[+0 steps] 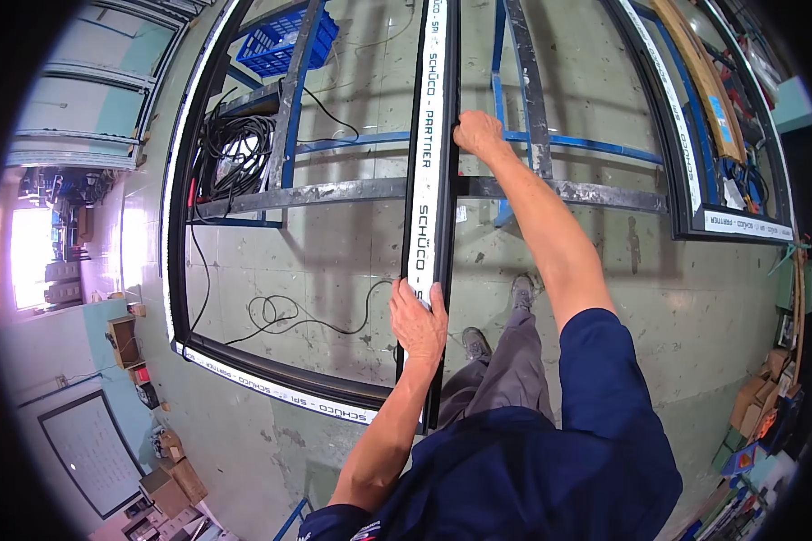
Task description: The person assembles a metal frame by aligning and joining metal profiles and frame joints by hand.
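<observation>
A large black window or door frame (436, 212) lies in front of me, its near-centre bar covered with white protective film (421, 216) printed "SCHÜCO - PARTNER". My left hand (419, 322) lies over the lower part of this bar, fingers stretched forward on the film and thumb apart at the right. Farther up, my right hand (480, 133) is closed like a fist against the bar's dark right edge. Whatever its fingers pinch there is hidden from view.
Blue and grey metal trestles (352, 191) support the frame. Coiled black cable (235, 149) and a blue crate (289, 41) are at the left. Loose cable (289, 316) trails on the floor. Another filmed frame (686, 135) stands right. Cardboard boxes (756, 404) line the right side.
</observation>
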`<action>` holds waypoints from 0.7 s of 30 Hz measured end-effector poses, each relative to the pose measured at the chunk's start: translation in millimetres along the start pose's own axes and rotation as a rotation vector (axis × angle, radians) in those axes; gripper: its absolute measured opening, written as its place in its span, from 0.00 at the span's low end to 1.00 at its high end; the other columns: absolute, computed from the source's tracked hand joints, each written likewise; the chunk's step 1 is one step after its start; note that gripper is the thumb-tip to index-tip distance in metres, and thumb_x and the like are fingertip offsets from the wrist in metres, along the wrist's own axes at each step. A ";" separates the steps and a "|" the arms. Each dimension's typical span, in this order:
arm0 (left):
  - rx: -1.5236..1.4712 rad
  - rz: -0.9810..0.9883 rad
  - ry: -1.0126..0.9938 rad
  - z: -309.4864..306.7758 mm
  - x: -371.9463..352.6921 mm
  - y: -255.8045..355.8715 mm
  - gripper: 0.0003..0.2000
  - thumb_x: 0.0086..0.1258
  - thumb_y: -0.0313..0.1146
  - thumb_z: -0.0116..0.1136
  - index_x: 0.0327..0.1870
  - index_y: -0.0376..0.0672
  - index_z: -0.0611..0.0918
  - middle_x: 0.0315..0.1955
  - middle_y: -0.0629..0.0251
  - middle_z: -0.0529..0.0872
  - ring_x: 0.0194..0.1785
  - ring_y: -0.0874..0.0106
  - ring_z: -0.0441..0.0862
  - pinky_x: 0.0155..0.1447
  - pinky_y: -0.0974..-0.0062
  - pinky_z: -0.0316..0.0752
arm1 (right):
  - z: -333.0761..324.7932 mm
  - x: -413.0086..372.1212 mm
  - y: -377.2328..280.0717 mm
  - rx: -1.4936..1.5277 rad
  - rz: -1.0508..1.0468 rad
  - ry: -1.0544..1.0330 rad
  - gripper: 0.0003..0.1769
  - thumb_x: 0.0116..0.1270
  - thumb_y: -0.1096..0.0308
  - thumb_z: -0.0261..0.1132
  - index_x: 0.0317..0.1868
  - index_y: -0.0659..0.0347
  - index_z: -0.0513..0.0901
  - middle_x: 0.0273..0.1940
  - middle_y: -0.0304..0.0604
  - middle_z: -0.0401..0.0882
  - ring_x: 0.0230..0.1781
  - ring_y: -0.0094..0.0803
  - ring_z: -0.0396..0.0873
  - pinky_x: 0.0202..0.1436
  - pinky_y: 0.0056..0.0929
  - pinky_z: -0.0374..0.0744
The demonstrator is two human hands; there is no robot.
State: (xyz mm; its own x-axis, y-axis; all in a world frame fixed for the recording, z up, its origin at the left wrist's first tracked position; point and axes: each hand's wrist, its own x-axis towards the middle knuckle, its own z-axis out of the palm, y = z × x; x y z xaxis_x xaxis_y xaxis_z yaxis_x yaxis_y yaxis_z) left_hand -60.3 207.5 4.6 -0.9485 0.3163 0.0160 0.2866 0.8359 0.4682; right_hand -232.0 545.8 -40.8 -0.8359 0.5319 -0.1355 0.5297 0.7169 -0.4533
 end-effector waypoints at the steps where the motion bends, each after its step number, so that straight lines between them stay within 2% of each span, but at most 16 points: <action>1: -0.005 -0.001 -0.002 0.0 0.8 0.4 0.30 0.78 0.50 0.58 0.64 0.29 0.73 0.62 0.40 0.79 0.63 0.42 0.76 0.65 0.49 0.73 | 0.1 1.8 1.6 0.009 0.006 -0.002 0.18 0.63 0.64 0.60 0.44 0.68 0.90 0.46 0.68 0.87 0.52 0.65 0.85 0.59 0.55 0.81; 4: -0.004 0.005 0.003 -0.2 0.8 0.3 0.30 0.78 0.50 0.58 0.65 0.29 0.73 0.62 0.40 0.79 0.63 0.42 0.76 0.65 0.49 0.73 | 2.1 5.6 4.2 0.069 0.078 -0.015 0.20 0.67 0.60 0.60 0.45 0.69 0.89 0.47 0.69 0.87 0.53 0.65 0.85 0.60 0.55 0.81; 7: -0.006 0.001 -0.002 -0.9 1.2 0.9 0.30 0.78 0.50 0.58 0.65 0.29 0.73 0.62 0.40 0.79 0.62 0.41 0.77 0.65 0.49 0.73 | 3.5 12.9 2.8 0.060 0.105 0.070 0.20 0.66 0.60 0.60 0.43 0.69 0.91 0.46 0.66 0.88 0.52 0.61 0.87 0.60 0.51 0.82; 21: -0.011 0.009 0.005 -2.1 1.6 1.6 0.29 0.78 0.49 0.58 0.64 0.29 0.73 0.62 0.38 0.78 0.61 0.40 0.77 0.64 0.48 0.73 | 4.9 21.5 8.1 -0.054 -0.047 0.050 0.18 0.68 0.62 0.60 0.41 0.66 0.91 0.45 0.64 0.89 0.50 0.61 0.87 0.59 0.52 0.82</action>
State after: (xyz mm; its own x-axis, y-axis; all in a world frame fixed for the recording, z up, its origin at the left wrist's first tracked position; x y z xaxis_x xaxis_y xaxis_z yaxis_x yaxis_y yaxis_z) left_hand -61.7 208.4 7.2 -0.9464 0.3220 0.0246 0.2941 0.8278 0.4777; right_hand -246.4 560.8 -51.7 -0.8526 0.5177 -0.0708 0.4980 0.7641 -0.4101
